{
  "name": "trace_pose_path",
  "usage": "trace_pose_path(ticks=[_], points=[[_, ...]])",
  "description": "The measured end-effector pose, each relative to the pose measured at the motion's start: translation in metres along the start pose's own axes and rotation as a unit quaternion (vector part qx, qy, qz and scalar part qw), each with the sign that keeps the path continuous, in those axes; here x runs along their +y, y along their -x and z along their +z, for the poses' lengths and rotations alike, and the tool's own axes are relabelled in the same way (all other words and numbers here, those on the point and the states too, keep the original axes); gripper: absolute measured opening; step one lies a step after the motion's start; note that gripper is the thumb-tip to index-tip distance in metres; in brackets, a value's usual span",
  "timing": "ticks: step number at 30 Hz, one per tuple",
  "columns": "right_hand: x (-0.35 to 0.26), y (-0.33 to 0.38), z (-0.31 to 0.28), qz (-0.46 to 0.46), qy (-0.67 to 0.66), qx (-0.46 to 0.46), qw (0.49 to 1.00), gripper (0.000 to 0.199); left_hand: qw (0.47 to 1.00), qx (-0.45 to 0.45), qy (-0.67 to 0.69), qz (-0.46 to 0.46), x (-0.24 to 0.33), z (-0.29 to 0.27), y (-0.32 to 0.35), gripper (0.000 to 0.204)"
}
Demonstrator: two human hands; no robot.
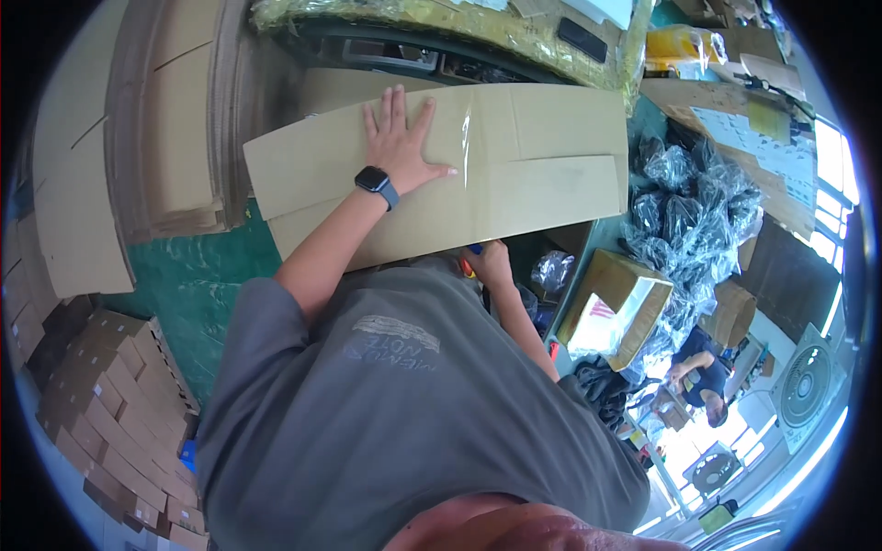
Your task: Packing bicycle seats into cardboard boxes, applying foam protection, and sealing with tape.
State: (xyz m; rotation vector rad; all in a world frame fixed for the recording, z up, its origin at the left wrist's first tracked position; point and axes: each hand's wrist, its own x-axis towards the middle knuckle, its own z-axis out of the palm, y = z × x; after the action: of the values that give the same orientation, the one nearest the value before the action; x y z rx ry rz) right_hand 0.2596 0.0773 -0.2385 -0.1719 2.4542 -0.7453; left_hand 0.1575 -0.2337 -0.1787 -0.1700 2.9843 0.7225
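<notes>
A large flattish cardboard box (551,193) lies across the front of me, with a glossy strip of clear tape (467,138) running over its middle seam. My left hand (401,151) rests flat on the box's left part, fingers spread; a dark watch (374,180) is on that wrist. At the box's near edge my right hand (493,264) is closed around a small tool with orange-yellow and blue parts (469,266). The box edge and my fingers hide most of that tool, so its kind does not show.
Cardboard sheets (179,119) stand stacked on the left. A workbench (524,41) wrapped in film holds a phone (582,40). On the right are a pile of plastic-wrapped black items (680,202) and an open carton (611,303). Another person (703,376) is farther back, near fans (808,376).
</notes>
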Motion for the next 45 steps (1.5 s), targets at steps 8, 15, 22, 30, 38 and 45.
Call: trace_pose_path(ticks=[8, 15, 22, 30, 38, 45], points=[[-0.193, 0.069, -0.177, -0.291, -0.120, 0.052, 0.948, 0.055, 0.784, -0.182, 0.581, -0.119, 0.003, -0.108, 0.131, 0.070], [-0.312, 0.016, -0.112, -0.524, 0.017, -0.168, 0.835, 0.062, 0.441, 0.218, 0.850, -0.187, 0.017, -0.118, 0.241, 0.050], [-0.331, -0.051, -0.031, -0.616, 0.154, -0.192, 0.748, 0.058, 0.487, 0.503, 0.636, -0.325, -0.135, -0.094, 0.262, 0.037], [-0.347, -0.066, 0.005, -0.557, 0.250, -0.210, 0.763, 0.044, 0.780, 0.253, 0.048, -0.570, -0.237, 0.077, 0.254, 0.047], [-0.251, -0.118, -0.112, -0.534, 0.192, -0.196, 0.800, 0.042, 0.775, 0.143, 0.101, -0.607, -0.146, -0.023, 0.156, 0.078], [-0.073, -0.166, -0.353, -0.421, 0.309, -0.180, 0.834, 0.040, 0.735, 0.215, 0.028, -0.643, -0.147, -0.009, 0.143, 0.082]])
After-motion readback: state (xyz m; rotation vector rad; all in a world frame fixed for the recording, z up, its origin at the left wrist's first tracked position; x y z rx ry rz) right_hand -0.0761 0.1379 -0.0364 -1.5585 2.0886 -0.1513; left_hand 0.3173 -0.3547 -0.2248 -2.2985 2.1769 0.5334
